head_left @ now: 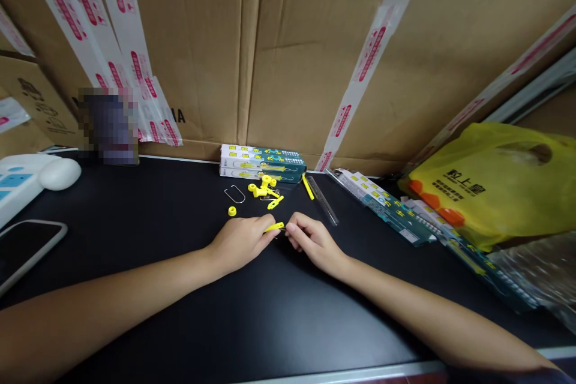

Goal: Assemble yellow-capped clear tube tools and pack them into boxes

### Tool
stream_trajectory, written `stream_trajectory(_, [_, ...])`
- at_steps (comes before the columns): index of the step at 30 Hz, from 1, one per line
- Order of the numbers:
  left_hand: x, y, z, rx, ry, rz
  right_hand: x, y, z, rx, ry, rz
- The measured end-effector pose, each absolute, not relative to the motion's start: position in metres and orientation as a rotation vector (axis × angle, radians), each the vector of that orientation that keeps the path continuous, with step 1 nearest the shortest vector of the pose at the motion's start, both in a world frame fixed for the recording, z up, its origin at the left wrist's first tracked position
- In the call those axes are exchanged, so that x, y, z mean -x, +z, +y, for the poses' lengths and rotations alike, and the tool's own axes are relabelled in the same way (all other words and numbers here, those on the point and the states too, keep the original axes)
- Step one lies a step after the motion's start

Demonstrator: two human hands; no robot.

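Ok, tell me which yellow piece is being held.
The thin yellow piece pinched between the left hand and right hand. The yellow ring, the small pile and the yellow stick lie loose on the black table.

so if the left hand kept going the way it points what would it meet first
Probably the right hand: the left hand points right, and the yellow piece it pinches nearly reaches those fingertips, though contact is unclear.

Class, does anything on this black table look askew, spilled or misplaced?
Small yellow plastic parts lie scattered before the teal-and-white cardboard box; left hand and right hand pinch one. At right, flat teal packets lie in a slumped, fanned row. Nothing looks broken.
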State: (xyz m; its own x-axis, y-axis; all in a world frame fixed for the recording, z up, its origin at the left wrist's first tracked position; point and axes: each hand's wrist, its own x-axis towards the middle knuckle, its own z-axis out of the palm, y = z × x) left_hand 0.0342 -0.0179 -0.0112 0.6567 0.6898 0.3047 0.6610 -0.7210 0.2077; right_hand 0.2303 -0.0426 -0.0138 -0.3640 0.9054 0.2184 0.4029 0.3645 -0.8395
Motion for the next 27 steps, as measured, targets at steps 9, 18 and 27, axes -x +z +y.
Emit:
stream_trajectory(9, [-0.0341,-0.0149,-0.0206,-2.894,0.457,1.163,-0.2351,-0.0162,-0.0369,1.106,0.647,-2.165])
stream_trajectory(18, [-0.0374,-0.0126,-0.0263,-3.012,0.388,1.134,-0.2374,-0.0176,-0.0338,1.098,0.680,-2.128])
stream_trajectory(27, [-0.0380,-0.0101,-0.0252,-2.920,0.373,1.170,-0.2358,-0.0170,-0.0351,1.114,0.669,-2.218])
